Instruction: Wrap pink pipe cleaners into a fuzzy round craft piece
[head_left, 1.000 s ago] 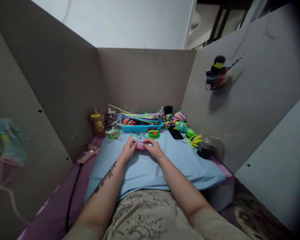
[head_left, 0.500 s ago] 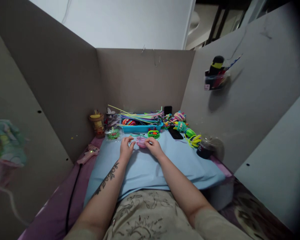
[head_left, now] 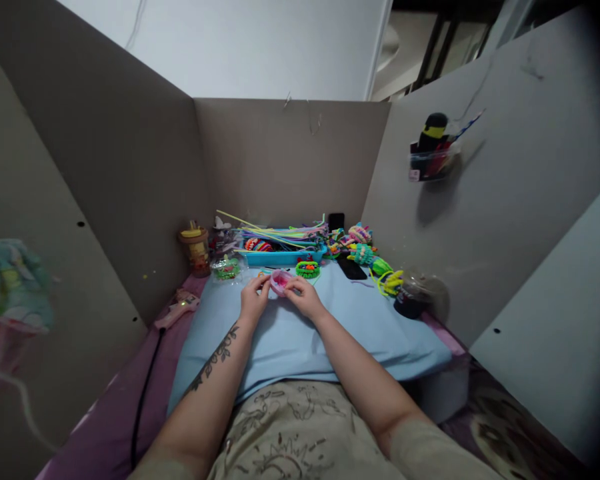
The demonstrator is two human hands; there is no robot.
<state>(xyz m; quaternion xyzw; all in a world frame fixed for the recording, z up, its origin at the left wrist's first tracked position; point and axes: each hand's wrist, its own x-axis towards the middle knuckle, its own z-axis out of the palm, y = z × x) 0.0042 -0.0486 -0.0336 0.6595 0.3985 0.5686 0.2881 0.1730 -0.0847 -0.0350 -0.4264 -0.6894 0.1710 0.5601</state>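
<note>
Between my two hands is a small pink round hollow piece (head_left: 279, 283), seemingly of pipe cleaner, tilted so that its darker pink inside shows. My left hand (head_left: 254, 299) pinches its left edge. My right hand (head_left: 304, 297) has closed fingers on its right side. Just beyond lies a green pipe-cleaner ring (head_left: 307, 269) with orange and red bits. To the left a clear bag (head_left: 227, 269) holds a similar green piece.
A blue tray (head_left: 285, 257) of pipe cleaners stands at the back. Colourful woven pieces (head_left: 363, 253), a phone (head_left: 351, 267) and a dark tub (head_left: 411, 300) are on the right. A pink glue gun (head_left: 179, 308) and a cup (head_left: 195, 250) are on the left.
The pink piece has tipped up so its inside faces me. My left hand, apart from it before with fingers spread, has closed on its edge.
</note>
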